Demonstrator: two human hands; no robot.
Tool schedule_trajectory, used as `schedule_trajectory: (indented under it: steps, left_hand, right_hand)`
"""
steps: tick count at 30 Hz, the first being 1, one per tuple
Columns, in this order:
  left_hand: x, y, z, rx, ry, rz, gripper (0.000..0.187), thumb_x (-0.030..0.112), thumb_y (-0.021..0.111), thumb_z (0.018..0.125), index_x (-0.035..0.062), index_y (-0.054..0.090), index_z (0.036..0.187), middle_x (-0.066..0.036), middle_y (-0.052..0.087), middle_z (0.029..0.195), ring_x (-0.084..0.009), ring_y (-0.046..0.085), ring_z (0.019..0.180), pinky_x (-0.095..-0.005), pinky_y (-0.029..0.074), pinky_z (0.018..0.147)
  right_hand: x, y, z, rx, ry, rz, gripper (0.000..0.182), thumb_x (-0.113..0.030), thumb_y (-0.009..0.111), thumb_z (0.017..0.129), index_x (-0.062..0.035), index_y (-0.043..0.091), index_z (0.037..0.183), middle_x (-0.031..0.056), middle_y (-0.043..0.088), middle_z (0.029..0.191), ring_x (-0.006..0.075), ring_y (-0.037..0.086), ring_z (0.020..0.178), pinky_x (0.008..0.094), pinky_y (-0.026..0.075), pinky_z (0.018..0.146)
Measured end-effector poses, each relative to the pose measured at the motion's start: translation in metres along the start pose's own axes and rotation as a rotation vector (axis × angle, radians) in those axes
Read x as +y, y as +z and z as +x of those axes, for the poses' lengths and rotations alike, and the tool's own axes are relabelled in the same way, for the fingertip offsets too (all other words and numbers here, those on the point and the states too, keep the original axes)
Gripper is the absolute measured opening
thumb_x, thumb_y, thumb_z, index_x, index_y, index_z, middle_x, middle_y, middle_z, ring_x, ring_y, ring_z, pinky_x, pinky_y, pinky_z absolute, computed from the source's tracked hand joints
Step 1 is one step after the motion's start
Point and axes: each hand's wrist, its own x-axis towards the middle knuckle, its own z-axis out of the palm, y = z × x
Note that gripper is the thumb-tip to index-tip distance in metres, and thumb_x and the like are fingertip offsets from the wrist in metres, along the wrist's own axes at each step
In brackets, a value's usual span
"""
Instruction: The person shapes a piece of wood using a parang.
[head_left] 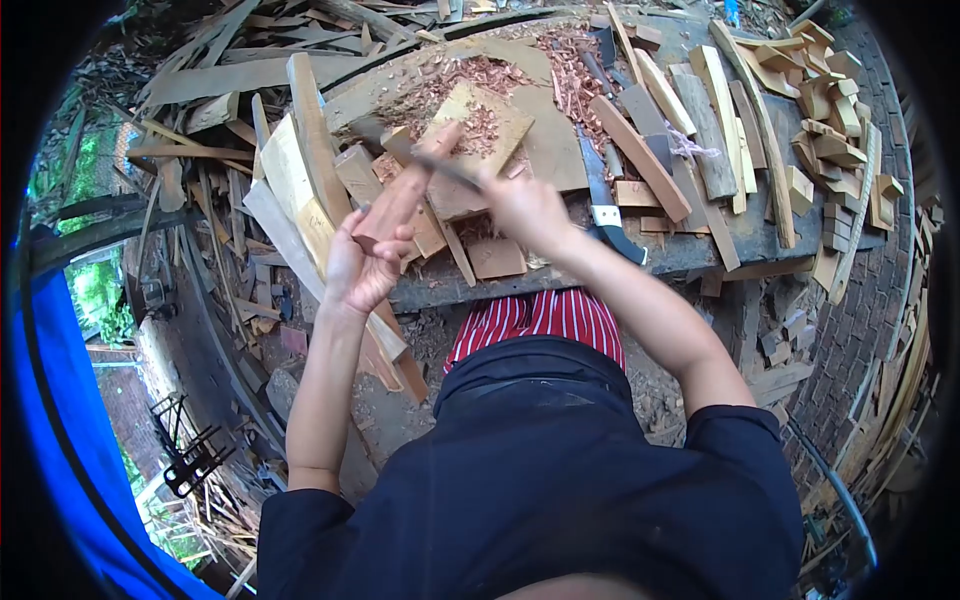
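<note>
My left hand (368, 262) is closed round the near end of a reddish-brown piece of wood (402, 195), with the fingers curled beneath it. The piece slants up and away, and its far end is over a light wooden block (500, 112) strewn with shavings. In my right hand (532, 217) is a knife (452, 172) with a dark blade, smeared by motion. The blade crosses the upper part of the wood; whether it touches cannot be made out. My fist hides the knife's handle.
A saw (606, 216) with a white and black grip lies right of my right hand. Reddish shavings (425, 90) cover part of the workbench (440, 290). Long boards (300, 190) lean at the left. Cut wooden blocks (835, 150) pile up at the right.
</note>
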Motion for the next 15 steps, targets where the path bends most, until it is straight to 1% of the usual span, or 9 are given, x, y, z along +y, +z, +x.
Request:
schedule_trajectory:
  steps: [1, 2, 4, 6, 8, 9, 12, 13, 15]
  left_hand:
    - [-0.004, 0.001, -0.001, 0.085, 0.040, 0.056, 0.050, 0.032, 0.037, 0.097, -0.0079, 0.032, 0.126, -0.015, 0.042, 0.086, -0.0148, 0.044, 0.059, -0.0282, 0.057, 0.053]
    - [0.000, 0.003, -0.002, 0.079, 0.039, 0.067, 0.050, 0.032, 0.037, 0.097, -0.0079, 0.032, 0.126, -0.015, 0.042, 0.086, -0.0148, 0.044, 0.059, -0.0282, 0.057, 0.053]
    - [0.004, 0.004, 0.001, -0.007, -0.005, -0.070, 0.049, 0.032, 0.037, 0.097, -0.0080, 0.033, 0.125, -0.015, 0.042, 0.085, -0.0147, 0.043, 0.059, -0.0273, 0.057, 0.052]
    - [0.005, 0.006, 0.000, -0.001, -0.008, -0.046, 0.047, 0.031, 0.038, 0.096, -0.0074, 0.034, 0.123, -0.015, 0.042, 0.086, -0.0147, 0.043, 0.059, -0.0264, 0.056, 0.053]
    - [0.006, 0.011, 0.001, -0.009, -0.014, -0.037, 0.046, 0.030, 0.035, 0.097, -0.0053, 0.035, 0.126, -0.017, 0.044, 0.087, -0.0155, 0.044, 0.061, -0.0233, 0.054, 0.051]
    - [0.006, 0.012, 0.002, -0.019, -0.018, -0.032, 0.046, 0.030, 0.034, 0.097, -0.0043, 0.035, 0.128, -0.018, 0.045, 0.087, -0.0159, 0.044, 0.062, -0.0217, 0.052, 0.050]
    - [0.006, 0.007, -0.002, -0.001, -0.025, -0.094, 0.046, 0.030, 0.037, 0.096, -0.0076, 0.035, 0.122, -0.015, 0.041, 0.087, -0.0155, 0.043, 0.061, -0.0251, 0.056, 0.052]
    - [0.011, 0.004, -0.001, -0.025, -0.049, -0.158, 0.047, 0.031, 0.037, 0.096, -0.0077, 0.034, 0.122, -0.015, 0.041, 0.087, -0.0155, 0.044, 0.061, -0.0258, 0.057, 0.053]
    - [0.011, 0.001, -0.001, -0.032, -0.060, -0.175, 0.047, 0.031, 0.038, 0.096, -0.0077, 0.034, 0.122, -0.014, 0.041, 0.087, -0.0155, 0.044, 0.062, -0.0263, 0.057, 0.053]
  right_hand:
    - [0.009, -0.003, 0.010, 0.063, 0.053, -0.004, 0.027, -0.008, 0.047, 0.085, -0.0069, 0.048, 0.111, 0.0168, 0.066, 0.069, 0.0334, 0.067, 0.062, 0.0449, 0.053, 0.049]
    - [0.009, 0.001, 0.012, 0.076, 0.055, -0.004, 0.027, -0.008, 0.047, 0.085, -0.0069, 0.048, 0.111, 0.0168, 0.066, 0.069, 0.0334, 0.067, 0.062, 0.0449, 0.053, 0.049]
    - [-0.002, -0.006, 0.011, 0.040, 0.054, -0.005, 0.024, -0.008, 0.047, 0.085, -0.0060, 0.047, 0.109, 0.0167, 0.066, 0.069, 0.0335, 0.067, 0.063, 0.0458, 0.053, 0.050]
    - [-0.027, -0.014, -0.007, -0.006, -0.010, 0.006, 0.023, -0.006, 0.047, 0.083, -0.0055, 0.047, 0.106, 0.0156, 0.065, 0.064, 0.0318, 0.067, 0.058, 0.0456, 0.053, 0.050]
    - [-0.036, -0.015, -0.024, 0.103, -0.172, 0.083, 0.028, -0.004, 0.049, 0.082, -0.0070, 0.045, 0.110, 0.0160, 0.061, 0.058, 0.0334, 0.064, 0.054, 0.0469, 0.050, 0.045]
    - [-0.032, -0.014, -0.020, 0.011, -0.108, -0.008, 0.028, -0.005, 0.050, 0.081, -0.0072, 0.046, 0.109, 0.0147, 0.060, 0.056, 0.0326, 0.064, 0.053, 0.0469, 0.050, 0.045]
    - [0.002, -0.001, 0.004, 0.133, -0.036, -0.068, 0.025, -0.006, 0.048, 0.082, -0.0068, 0.046, 0.107, 0.0133, 0.060, 0.056, 0.0325, 0.064, 0.054, 0.0457, 0.050, 0.045]
    - [0.003, 0.003, 0.006, 0.208, -0.093, -0.009, 0.024, -0.006, 0.049, 0.082, -0.0063, 0.046, 0.105, 0.0128, 0.061, 0.057, 0.0336, 0.064, 0.055, 0.0452, 0.050, 0.045]
    - [-0.010, 0.004, 0.001, 0.160, -0.055, -0.018, 0.024, -0.005, 0.049, 0.081, -0.0061, 0.046, 0.105, 0.0131, 0.061, 0.057, 0.0334, 0.065, 0.055, 0.0450, 0.050, 0.045]
